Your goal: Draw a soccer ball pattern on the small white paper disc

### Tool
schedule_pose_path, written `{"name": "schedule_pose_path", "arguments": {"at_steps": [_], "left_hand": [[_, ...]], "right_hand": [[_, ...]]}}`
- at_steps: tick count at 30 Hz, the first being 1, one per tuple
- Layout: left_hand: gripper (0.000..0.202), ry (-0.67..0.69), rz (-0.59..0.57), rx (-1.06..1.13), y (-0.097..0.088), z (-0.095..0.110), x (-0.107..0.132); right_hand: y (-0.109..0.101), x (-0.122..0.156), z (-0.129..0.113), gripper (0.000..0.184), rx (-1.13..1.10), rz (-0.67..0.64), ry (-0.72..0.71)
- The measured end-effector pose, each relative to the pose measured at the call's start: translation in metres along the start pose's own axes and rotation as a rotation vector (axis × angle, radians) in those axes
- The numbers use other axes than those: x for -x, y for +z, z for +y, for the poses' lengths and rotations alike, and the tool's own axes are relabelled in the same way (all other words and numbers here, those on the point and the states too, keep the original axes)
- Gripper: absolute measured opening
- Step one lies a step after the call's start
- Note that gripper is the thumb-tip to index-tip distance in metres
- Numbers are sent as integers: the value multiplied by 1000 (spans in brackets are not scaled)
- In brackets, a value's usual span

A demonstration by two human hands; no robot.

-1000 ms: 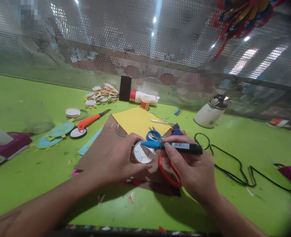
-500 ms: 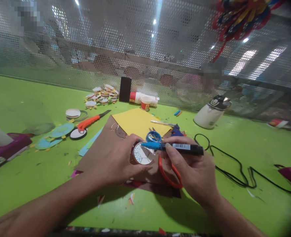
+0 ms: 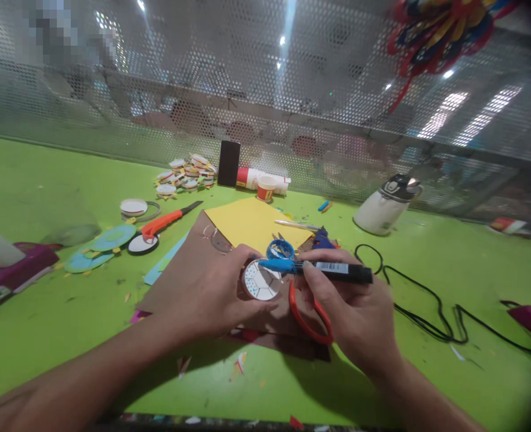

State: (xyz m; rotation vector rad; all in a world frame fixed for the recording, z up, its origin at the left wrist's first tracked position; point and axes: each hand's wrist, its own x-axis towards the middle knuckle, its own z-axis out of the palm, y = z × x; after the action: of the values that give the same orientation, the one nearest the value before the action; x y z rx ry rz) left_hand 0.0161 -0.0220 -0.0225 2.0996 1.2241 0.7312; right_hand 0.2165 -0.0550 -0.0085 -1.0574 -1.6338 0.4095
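Note:
Between the thumb and fingers of my left hand point(image 3: 215, 291) is a small white disc point(image 3: 261, 287), its top drawn with dark lines and dotted blue on the left part. My right hand point(image 3: 353, 312) grips a marker pen point(image 3: 328, 269) with a blue front end and black barrel. The pen's tip is over the disc's upper edge; whether it touches cannot be made out. Red-handled scissors point(image 3: 308, 324) lie partly under my right hand. Beneath both hands is brown card point(image 3: 179, 264), with yellow paper point(image 3: 247, 221) at its far side and a blue tape ring point(image 3: 279, 248) near the pen.
Orange scissors point(image 3: 161, 224) and light-blue paper rings point(image 3: 112, 238) lie left. Behind are a pile of white discs point(image 3: 188, 174), a dark phone-like slab point(image 3: 228, 163), a paper cup point(image 3: 266, 189) and a white jug point(image 3: 384, 207). A black cord point(image 3: 427, 294) runs along the right.
The pen and my right hand have shifted very slightly to the right. My left hand and the disc look nearly still.

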Motion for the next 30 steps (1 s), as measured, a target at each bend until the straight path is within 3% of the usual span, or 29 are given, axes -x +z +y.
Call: {"name": "schedule_pose_path", "arguments": {"at_steps": [17, 30], "left_hand": [[44, 9, -3, 28, 1, 0, 2], [42, 52, 14, 14, 6, -6, 0]], "right_hand": [[0, 2, 1, 10, 4, -24, 24], [1, -1, -6, 11, 91, -68, -126]]}}
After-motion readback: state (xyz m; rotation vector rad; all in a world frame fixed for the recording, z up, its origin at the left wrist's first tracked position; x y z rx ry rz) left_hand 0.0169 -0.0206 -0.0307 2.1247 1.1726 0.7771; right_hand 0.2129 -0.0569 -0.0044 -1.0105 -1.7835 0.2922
